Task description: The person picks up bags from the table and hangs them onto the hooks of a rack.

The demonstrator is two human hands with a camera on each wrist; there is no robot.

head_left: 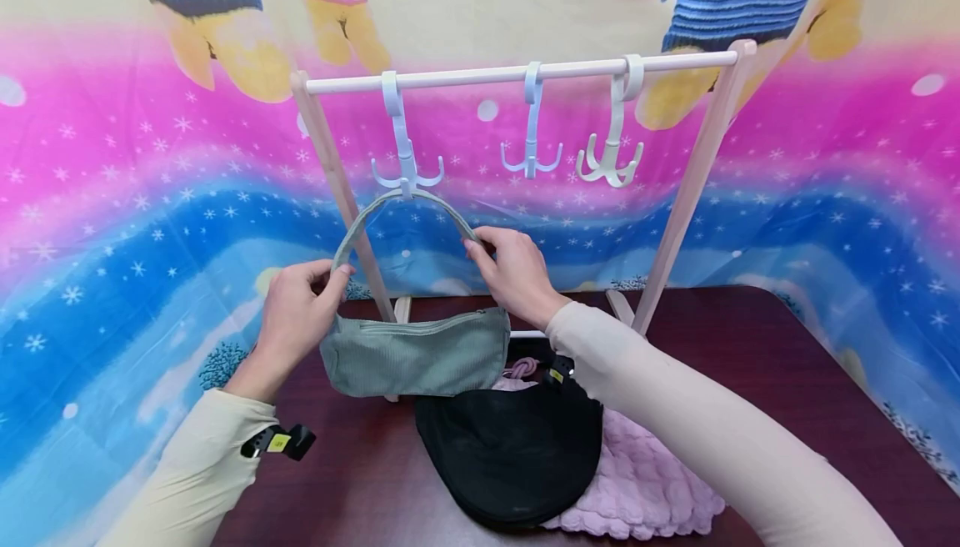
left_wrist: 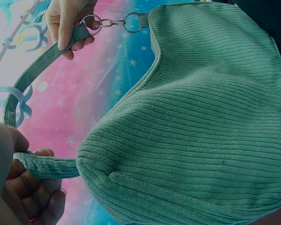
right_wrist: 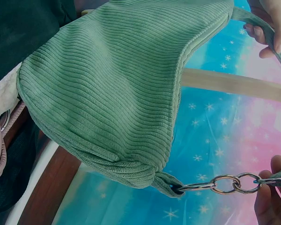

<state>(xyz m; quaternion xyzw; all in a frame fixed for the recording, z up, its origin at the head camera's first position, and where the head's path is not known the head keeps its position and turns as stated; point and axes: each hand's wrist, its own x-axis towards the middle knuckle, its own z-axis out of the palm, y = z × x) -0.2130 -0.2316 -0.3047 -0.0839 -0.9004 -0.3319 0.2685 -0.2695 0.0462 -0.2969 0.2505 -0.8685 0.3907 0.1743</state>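
A green corduroy shoulder bag is held up in front of a rack, its strap arched upward. The left hand pinches one side of the strap. On the other side, the right hand grips the strap near its end, beside linked metal rings that join it to the bag. The strap's top meets the front lower prong of a pale blue hook; whether it sits on the prong or only in front cannot be told. The bag's body tilts slightly, its zipper edge upward.
The hook hangs from the rack's rail, with another blue hook and a whitish hook to its right. Below, a black bag overlaps a pink quilted bag on the dark red table. A patterned cloth hangs behind.
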